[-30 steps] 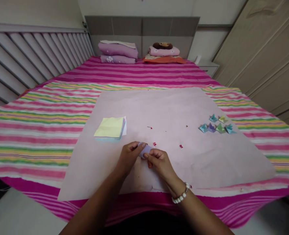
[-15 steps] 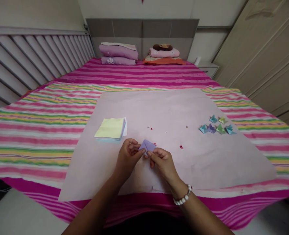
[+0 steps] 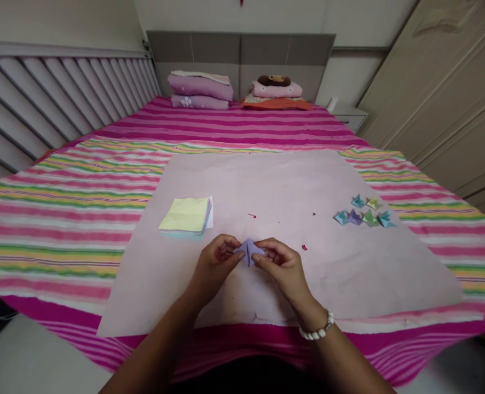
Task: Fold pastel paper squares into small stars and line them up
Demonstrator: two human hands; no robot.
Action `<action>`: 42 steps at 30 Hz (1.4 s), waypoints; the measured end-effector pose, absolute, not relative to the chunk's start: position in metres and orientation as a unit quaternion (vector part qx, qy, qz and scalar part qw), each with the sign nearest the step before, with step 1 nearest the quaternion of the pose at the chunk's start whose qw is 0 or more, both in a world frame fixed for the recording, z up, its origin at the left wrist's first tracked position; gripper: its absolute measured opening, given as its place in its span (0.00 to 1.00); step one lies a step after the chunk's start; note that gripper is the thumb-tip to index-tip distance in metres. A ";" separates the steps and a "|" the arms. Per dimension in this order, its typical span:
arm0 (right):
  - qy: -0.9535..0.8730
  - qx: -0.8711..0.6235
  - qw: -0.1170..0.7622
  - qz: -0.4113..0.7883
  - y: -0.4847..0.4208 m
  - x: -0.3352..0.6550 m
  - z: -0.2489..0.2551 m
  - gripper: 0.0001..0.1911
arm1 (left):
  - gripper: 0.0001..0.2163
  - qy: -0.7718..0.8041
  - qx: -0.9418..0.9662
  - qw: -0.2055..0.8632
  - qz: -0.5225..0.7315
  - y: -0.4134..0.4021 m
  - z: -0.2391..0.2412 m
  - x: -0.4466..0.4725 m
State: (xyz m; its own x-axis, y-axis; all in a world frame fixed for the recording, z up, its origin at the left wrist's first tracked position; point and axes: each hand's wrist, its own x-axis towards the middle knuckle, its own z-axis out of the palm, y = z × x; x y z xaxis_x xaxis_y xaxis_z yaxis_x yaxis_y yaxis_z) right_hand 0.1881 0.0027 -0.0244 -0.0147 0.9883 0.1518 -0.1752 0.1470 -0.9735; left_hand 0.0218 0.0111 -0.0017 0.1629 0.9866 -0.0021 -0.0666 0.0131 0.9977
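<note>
Lilac folded paper (image 3: pixel 251 250), pale yellow top sheet (image 3: pixel 186 214), magenta-striped bedsheet (image 3: pixel 234 123), pink-green-yellow-white striped blanket (image 3: pixel 65 221)

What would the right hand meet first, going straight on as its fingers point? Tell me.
The purple paper, which the right hand pinches; beyond it, the left hand looks next in line, though depth is hard to judge.

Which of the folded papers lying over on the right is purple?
The purple one is second from left in the near row, between a blue one and a green one. The other five are blue, green or yellow.
</note>
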 end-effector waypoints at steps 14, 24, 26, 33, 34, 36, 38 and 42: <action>-0.444 -0.397 0.532 0.602 0.006 0.190 -0.027 0.11 | 0.09 0.441 0.505 0.610 0.422 0.012 -0.006 0.018; -0.477 -0.357 0.552 0.584 0.009 0.193 -0.028 0.04 | 0.07 0.442 0.490 0.619 0.425 0.011 -0.005 0.015; -0.474 -0.351 0.563 0.579 0.010 0.192 -0.029 0.02 | 0.06 0.441 0.489 0.620 0.426 0.010 -0.003 0.015; -0.491 -0.342 0.569 0.563 0.007 0.188 -0.030 0.03 | 0.07 0.452 0.485 0.614 0.427 0.010 -0.001 0.019; -0.493 -0.340 0.566 0.567 0.006 0.189 -0.030 0.02 | 0.07 0.456 0.485 0.606 0.435 0.010 -0.002 0.020; -0.490 -0.337 0.557 0.579 0.005 0.188 -0.030 0.04 | 0.07 0.464 0.489 0.586 0.449 0.009 -0.005 0.022; -0.468 -0.342 0.561 0.591 0.004 0.188 -0.030 0.09 | 0.07 0.472 0.499 0.569 0.453 0.009 -0.008 0.024; -0.424 -0.379 0.556 0.606 0.006 0.183 -0.027 0.18 | 0.12 0.469 0.504 0.560 0.461 0.008 -0.010 0.026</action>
